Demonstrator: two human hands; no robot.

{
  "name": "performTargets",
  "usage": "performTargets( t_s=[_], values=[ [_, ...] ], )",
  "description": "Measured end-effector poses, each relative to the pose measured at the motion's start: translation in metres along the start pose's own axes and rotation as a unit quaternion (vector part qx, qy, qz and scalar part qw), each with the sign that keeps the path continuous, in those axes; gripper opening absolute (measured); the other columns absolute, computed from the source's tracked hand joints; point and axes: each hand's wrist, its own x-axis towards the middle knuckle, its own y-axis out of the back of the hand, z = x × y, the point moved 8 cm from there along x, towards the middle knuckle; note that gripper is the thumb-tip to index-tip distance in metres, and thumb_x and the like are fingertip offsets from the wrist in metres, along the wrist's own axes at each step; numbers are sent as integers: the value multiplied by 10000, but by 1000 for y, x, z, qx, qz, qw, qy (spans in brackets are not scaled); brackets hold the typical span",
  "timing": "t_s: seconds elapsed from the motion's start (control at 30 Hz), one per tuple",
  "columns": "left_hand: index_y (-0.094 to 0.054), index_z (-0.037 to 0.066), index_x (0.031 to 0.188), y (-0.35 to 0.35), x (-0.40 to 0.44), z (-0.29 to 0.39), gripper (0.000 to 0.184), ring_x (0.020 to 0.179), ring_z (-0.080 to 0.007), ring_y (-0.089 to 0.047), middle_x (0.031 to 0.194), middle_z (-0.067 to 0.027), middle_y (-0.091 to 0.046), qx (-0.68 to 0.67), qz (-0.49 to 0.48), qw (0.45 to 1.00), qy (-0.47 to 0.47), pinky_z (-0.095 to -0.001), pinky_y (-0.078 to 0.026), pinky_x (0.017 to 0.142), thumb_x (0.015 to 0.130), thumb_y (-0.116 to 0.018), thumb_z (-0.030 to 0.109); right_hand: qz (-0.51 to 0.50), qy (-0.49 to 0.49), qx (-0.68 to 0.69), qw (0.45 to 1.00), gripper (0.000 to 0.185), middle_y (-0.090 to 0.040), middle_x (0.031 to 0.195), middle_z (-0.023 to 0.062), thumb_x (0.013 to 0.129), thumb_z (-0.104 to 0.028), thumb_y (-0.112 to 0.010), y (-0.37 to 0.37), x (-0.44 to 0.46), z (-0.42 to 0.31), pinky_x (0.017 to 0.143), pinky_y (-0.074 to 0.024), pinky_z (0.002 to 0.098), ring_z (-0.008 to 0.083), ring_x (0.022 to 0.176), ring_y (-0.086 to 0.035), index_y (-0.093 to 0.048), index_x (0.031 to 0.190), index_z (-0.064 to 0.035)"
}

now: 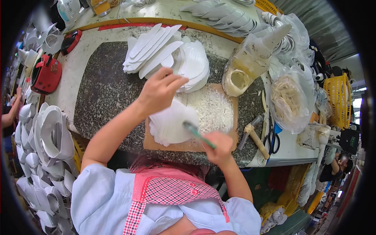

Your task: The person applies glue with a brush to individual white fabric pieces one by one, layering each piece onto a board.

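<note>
My right hand (220, 148) grips a small brush (200, 135) with a green handle, its head over a fanned stack of white sole-shaped sheets (170, 124). That stack lies on a brown board (152, 142) crusted with a dried white coating (214, 107). Above the stack's upper edge is my left hand (161, 91), fingers curled together; whatever they may hold is hidden. Just beyond it are a pile of long white sole-shaped pieces (150, 49) and a pile of rounder white pieces (194, 64).
A crusted plastic bottle (250, 58) with a cut opening lies at the board's upper right. A hammer (254, 137) and black-handled scissors (272, 141) are at right, near a bag of pale strips (290, 98). White shoe parts (51, 129) crowd the left.
</note>
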Motion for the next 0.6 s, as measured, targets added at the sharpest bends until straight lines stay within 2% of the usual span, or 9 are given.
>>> performTargets(
  t_s=[0.03,0.1,0.13,0.23,0.27,0.33,0.43,0.57,0.6],
  values=[
    [-624,31,937,3,-12,13,219,850,-270,-540,840,-91,-622,-19,6,1000,22,-341,-464,746,718,-641,32,-34,-25,34,999,156,-592,671,104,684,-9,-702,-6,-4,-3,497,-438,323,252,548,-573,-640,827,-29],
    [-611,26,938,-36,-33,29,240,883,-268,-506,876,-95,-562,-87,-95,990,51,-348,-463,741,703,-647,62,-101,-66,93,988,141,-604,686,97,692,-47,-703,-11,-3,-10,487,-440,348,268,564,-578,-642,819,-50],
    [-602,15,936,-47,-38,30,258,903,-269,-491,907,-105,-531,-94,-120,986,69,-355,-452,767,696,-666,85,-85,-72,98,989,139,-599,669,96,688,-19,-685,1,6,-2,489,-446,311,240,550,-576,-644,818,-48],
    [-600,32,980,-62,-40,23,296,986,-283,-474,1015,-110,-527,-91,-210,966,119,-365,-430,824,702,-682,91,131,-84,90,984,98,-586,667,74,753,56,-604,69,22,47,517,-426,247,129,589,-559,-629,833,6],
    [-590,30,998,-65,-41,22,319,990,-285,-472,1022,-111,-524,-93,-225,960,135,-364,-426,832,700,-685,97,221,-187,107,951,75,-602,706,75,783,60,-597,87,30,66,534,-426,246,127,613,-560,-620,845,25],
    [-571,25,1034,-70,-41,18,367,998,-289,-468,1038,-113,-516,-95,-253,949,164,-361,-418,848,697,-692,108,181,-127,-100,970,70,-606,723,67,787,38,-631,103,51,95,551,-413,246,131,618,-543,-615,847,7],
    [-542,28,1086,-63,-45,25,445,1012,-293,-463,1046,-118,-509,-64,-212,959,176,-368,-412,854,686,-708,129,83,-27,-87,992,90,-602,722,75,785,44,-628,98,64,93,552,-409,247,128,612,-535,-626,862,-1],
    [-531,48,1107,-46,-54,47,512,1017,-311,-462,1062,-130,-499,-31,-134,970,198,-387,-413,838,660,-738,186,244,-135,14,960,70,-603,785,64,833,-2,-630,133,33,111,598,-440,225,108,658,-554,-622,884,45],
    [-531,52,1110,-42,-54,53,533,1021,-314,-461,1069,-133,-496,-30,-115,974,195,-395,-416,830,650,-749,207,218,-163,15,962,91,-602,813,74,848,-24,-624,130,26,118,614,-462,232,118,666,-566,-612,895,54]
  ],
)
